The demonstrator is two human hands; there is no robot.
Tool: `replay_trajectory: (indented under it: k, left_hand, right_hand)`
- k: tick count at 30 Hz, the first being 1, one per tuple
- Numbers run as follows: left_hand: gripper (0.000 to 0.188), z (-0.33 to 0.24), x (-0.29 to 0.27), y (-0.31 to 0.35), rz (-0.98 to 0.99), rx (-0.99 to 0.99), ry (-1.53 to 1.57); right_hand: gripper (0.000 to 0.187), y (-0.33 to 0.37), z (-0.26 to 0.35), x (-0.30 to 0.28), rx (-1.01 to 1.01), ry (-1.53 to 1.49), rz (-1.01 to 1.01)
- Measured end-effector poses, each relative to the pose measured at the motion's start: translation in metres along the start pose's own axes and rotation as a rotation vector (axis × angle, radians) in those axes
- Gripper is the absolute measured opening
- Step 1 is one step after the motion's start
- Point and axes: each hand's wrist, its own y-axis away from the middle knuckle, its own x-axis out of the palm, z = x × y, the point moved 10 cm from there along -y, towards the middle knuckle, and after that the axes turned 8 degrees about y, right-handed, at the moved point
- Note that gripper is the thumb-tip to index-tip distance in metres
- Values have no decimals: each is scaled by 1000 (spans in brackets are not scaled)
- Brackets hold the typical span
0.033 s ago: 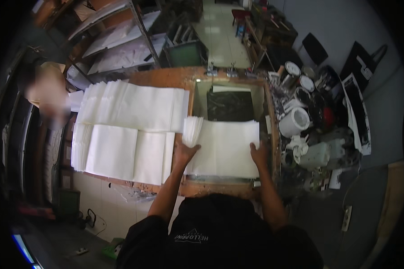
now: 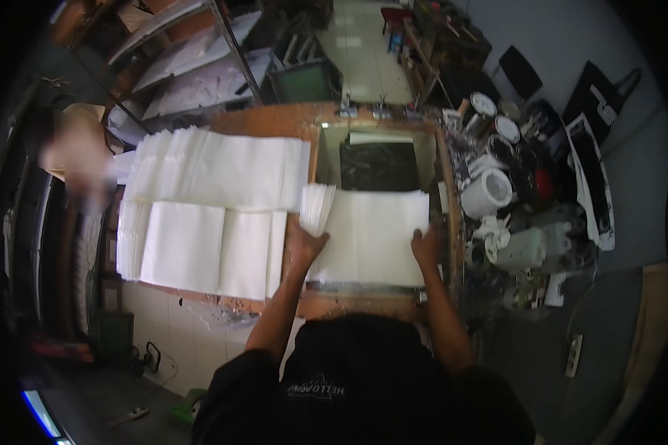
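A stack of white sheets (image 2: 371, 237), paper or cloth I cannot tell, lies over the near part of a framed glass panel (image 2: 332, 157) in the work table. My left hand (image 2: 304, 246) grips the stack's left edge, thumb on top, where several layers curl up in a fan. At the opposite edge my right hand (image 2: 425, 248) pinches the sheets, its thumb on top and the other fingers mostly hidden. A dark rectangular piece (image 2: 379, 166) lies on the panel beyond the stack.
Overlapping rows of white sheets (image 2: 237, 172) cover the table's left side. Metal clamps (image 2: 381, 111) sit along its far edge. Cans and a white bucket (image 2: 487, 193) crowd the right, beside a translucent jug (image 2: 522, 247). A shelf rack (image 2: 200, 55) stands far left; another person (image 2: 78, 152) is at left.
The whole view has shifted slightly, so the table sits a little higher in the picture. Both hands keep their hold on the white sheets.
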Motion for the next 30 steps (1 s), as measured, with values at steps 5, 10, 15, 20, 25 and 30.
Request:
replay_trajectory:
  k: [5,10,15,20,25,30]
  left_hand:
    - [97,-69,-24,19,-116,249,197]
    - [120,-99,-58,54,-123,391,478]
    - [132,-97,-31,26,105,323,579]
    - [100,-90,-40,-18,69,183,761]
    - [78,-110,-59,38,-36,394,766]
    - [68,-79,-38,1,156,111,791]
  right_hand:
    - [41,5,67,-57,-141,-276,-84]
    - [38,34,93,-140,-145,-732,-142]
    - [37,-1,70,-86,-92,-676,-104]
    - [27,-25,87,-96,-45,-468,-80]
    - [28,34,84,-140,-146,-463,-255]
    - [31,-7,56,-110,-181,-182,-135]
